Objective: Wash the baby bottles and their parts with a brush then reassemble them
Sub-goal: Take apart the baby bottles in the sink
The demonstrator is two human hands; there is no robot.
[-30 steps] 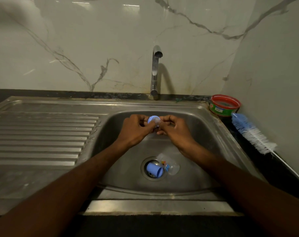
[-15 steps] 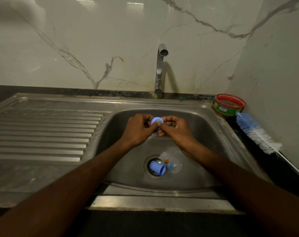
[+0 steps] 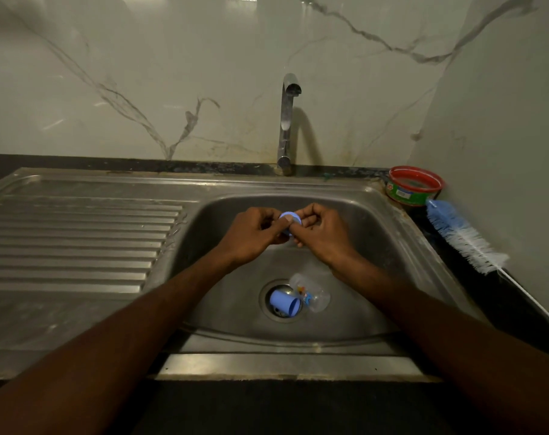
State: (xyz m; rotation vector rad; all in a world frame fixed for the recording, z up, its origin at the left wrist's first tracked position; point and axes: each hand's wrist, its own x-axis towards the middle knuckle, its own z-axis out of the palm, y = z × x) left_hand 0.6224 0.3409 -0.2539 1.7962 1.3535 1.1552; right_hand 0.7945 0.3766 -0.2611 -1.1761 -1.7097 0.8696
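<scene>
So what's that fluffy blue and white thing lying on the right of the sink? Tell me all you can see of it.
It is a bottle brush, lying flat on the dark counter beside the sink's right rim, along the wall. Its bristle head looks soft, blue at the far end and fading to white nearer. A thin white handle runs on toward the camera. The blue tip sits close to a red-rimmed tub. Neither hand touches it.

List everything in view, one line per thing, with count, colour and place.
blue ring: 1, light blue, held between both hands over the basin
bottle cap: 1, blue, on its side over the drain
baby bottle: 1, clear, lying beside the cap
bottle brush: 1, blue and white, on the counter to the right
tub: 1, red and green, back right corner
sink: 1, steel, drainboard to the left
tap: 1, chrome, behind the basin
left hand: grips the ring
right hand: pinches the ring
</scene>
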